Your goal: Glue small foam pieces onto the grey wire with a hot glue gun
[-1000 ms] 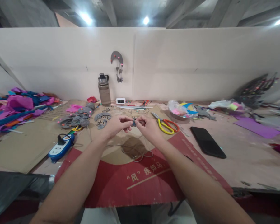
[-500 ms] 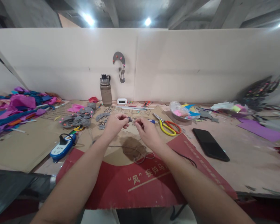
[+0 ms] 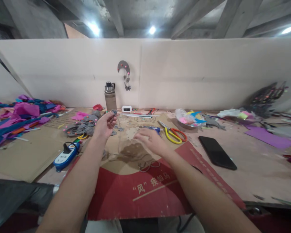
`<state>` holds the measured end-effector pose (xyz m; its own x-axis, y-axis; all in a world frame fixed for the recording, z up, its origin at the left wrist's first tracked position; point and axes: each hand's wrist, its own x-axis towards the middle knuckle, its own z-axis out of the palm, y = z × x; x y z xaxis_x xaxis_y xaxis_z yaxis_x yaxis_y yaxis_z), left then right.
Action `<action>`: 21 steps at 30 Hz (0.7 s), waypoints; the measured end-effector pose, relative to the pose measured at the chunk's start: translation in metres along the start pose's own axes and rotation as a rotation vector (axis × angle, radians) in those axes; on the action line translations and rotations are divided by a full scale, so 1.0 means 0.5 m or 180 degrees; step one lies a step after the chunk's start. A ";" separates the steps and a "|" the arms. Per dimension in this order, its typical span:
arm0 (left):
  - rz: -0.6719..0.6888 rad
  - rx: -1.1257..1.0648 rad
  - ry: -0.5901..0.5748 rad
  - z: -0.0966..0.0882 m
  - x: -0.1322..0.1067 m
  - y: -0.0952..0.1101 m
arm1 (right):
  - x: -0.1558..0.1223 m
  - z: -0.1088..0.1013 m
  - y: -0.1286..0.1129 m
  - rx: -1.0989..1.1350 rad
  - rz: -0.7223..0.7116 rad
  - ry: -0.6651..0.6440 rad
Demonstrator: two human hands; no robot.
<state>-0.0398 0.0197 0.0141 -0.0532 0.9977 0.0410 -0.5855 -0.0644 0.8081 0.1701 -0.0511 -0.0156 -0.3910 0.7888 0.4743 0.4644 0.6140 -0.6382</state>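
Observation:
My left hand (image 3: 105,124) is raised over the cardboard sheet (image 3: 145,191) and pinches a small grey felt piece (image 3: 114,112) at its fingertips. My right hand (image 3: 149,141) is low over the middle of the cardboard, blurred by motion, fingers curled downward. A thin thread (image 3: 145,164) lies in loops just below it. A small blue-handled tool (image 3: 152,128) lies just beyond the right hand. More grey felt cut-outs (image 3: 83,125) are heaped left of my left hand.
Yellow-and-orange scissors (image 3: 172,132) and a black phone (image 3: 217,148) lie to the right. A blue-white power strip (image 3: 66,155) sits at the left. A water bottle (image 3: 110,96), a small clock (image 3: 126,108), a bowl of coloured scraps (image 3: 188,117) and piles of coloured felt (image 3: 16,113) line the back.
My hands were together pinching a small piece; they have parted. The left hand went up and left with the grey piece, the right hand dropped toward the cardboard.

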 end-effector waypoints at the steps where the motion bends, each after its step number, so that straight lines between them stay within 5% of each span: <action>1: 0.0017 0.0008 -0.0049 0.000 0.000 -0.001 | 0.001 -0.016 0.017 -0.0052 0.0301 0.0381; 4: 0.0142 0.0169 -0.0188 0.005 -0.007 -0.012 | -0.001 -0.047 0.087 -0.0985 0.1158 0.1114; 7: 0.0301 0.0286 -0.0267 0.014 -0.018 -0.026 | -0.008 -0.042 0.153 -0.1362 0.1946 0.0728; 14: 0.0276 0.0614 -0.0543 0.016 -0.021 -0.041 | -0.008 -0.013 0.189 -0.1115 0.1990 0.0831; 21: 0.0156 0.0659 -0.0543 0.006 -0.012 -0.051 | 0.009 -0.012 0.107 0.0609 0.1272 0.1542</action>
<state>-0.0221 0.0155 -0.0051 0.0700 0.9834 0.1672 -0.4069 -0.1248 0.9049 0.1980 -0.0145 -0.0438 0.2051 0.9064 0.3693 0.3329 0.2903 -0.8972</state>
